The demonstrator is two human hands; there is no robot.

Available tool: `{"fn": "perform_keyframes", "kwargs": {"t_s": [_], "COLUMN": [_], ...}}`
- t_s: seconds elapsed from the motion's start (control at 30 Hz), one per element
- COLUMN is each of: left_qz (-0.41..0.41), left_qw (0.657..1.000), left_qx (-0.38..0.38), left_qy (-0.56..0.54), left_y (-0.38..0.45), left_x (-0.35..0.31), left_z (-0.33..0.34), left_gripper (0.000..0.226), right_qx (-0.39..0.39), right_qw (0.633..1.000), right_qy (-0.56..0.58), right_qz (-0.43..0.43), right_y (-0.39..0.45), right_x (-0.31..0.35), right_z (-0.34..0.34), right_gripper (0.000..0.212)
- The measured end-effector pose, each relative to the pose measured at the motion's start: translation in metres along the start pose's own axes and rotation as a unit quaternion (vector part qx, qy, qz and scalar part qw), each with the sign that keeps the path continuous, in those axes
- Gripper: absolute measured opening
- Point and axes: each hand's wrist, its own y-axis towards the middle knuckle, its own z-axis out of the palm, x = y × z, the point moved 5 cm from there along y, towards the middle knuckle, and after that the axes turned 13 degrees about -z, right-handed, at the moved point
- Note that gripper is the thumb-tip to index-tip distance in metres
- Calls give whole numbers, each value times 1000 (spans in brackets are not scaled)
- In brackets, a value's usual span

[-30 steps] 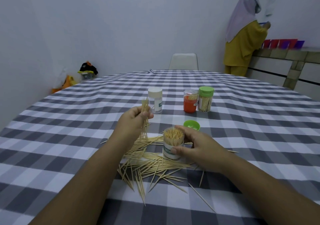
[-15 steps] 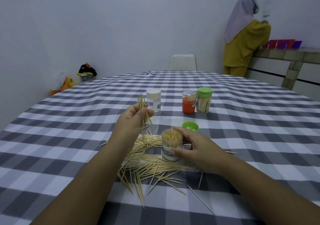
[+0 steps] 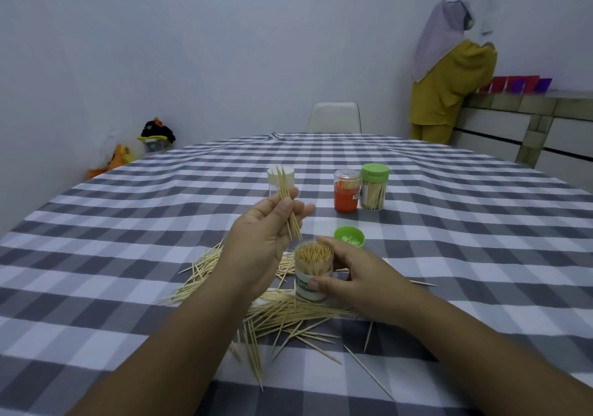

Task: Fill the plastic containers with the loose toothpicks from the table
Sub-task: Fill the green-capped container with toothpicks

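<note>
Toothpicks [image 3: 288,313] remain the largest outstanding item: I see a wide loose scatter on the checked tablecloth [image 3: 96,255], spread between and in front of both forearms, so I judge the bulk of the gathering not yet done. Next in size, the far group: a green-lidded container [image 3: 374,187] stands capped and stocked, touching an orange container [image 3: 346,195] that shows sticks near its top; a white-capped container [image 3: 281,179] stands partly hidden behind the raised bundle, contents unclear. The open container [image 3: 313,269] near me looks close to full, tips crowding its mouth. My right hand [image 3: 356,279] grips it, thumb and fingers curled round its wall. My left hand [image 3: 263,239] pinches a small bundle [image 3: 288,204] just above it, not yet inserted. Its green lid [image 3: 349,237] lies upturned just beyond.
</note>
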Motion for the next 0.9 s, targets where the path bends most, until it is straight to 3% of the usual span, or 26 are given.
{"fn": "perform_keyframes", "kwargs": {"t_s": [0.4,0.77,0.9], "left_qz": [-44,-49,-103], "left_qw": [973,947,919], "left_qx": [-26,-31,2], "left_qy": [224,315,381], "left_y": [-5,-10,-7], "left_x": [14,17,15], "left_z": [0,4,-7], "left_gripper": [17,16,41], "right_qx": [-21,-36,-32], "right_qw": [1000,999,999], "right_qy": [-15,-27,-36], "right_qz": [-9,7,11], "right_y": [0,0,1], "right_x": [-3,-9,-9], "right_z": [-4,-7,-7], "right_gripper": [50,55,60]}}
